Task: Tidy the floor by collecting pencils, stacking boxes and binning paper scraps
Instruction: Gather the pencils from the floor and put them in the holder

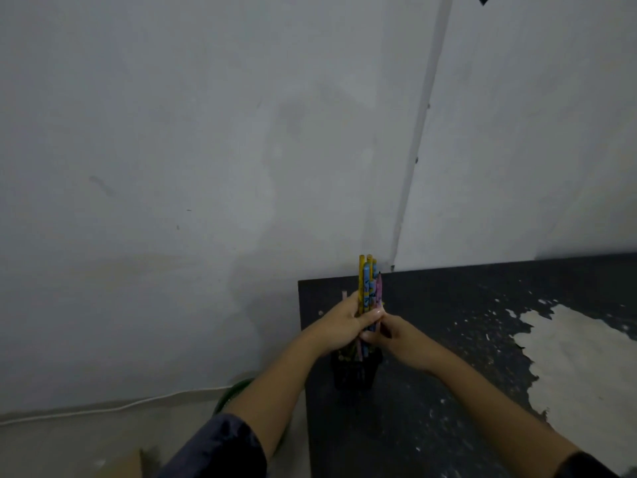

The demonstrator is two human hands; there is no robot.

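A bundle of pencils [368, 284], yellow, blue and pink, stands upright above a black pencil holder [355, 374] on a dark table [448, 391]. My left hand [339, 327] grips the bundle around its middle. From the right, my right hand [396, 334] pinches the lower part of the pencils. The bottom ends of the pencils reach into the holder, largely hidden by my hands.
The table has a worn top with a large pale patch [582, 360] at the right. A green bin [234, 391] sits on the floor to the table's left, behind my forearm. A cardboard box corner [127, 464] shows at the bottom left. White walls rise behind.
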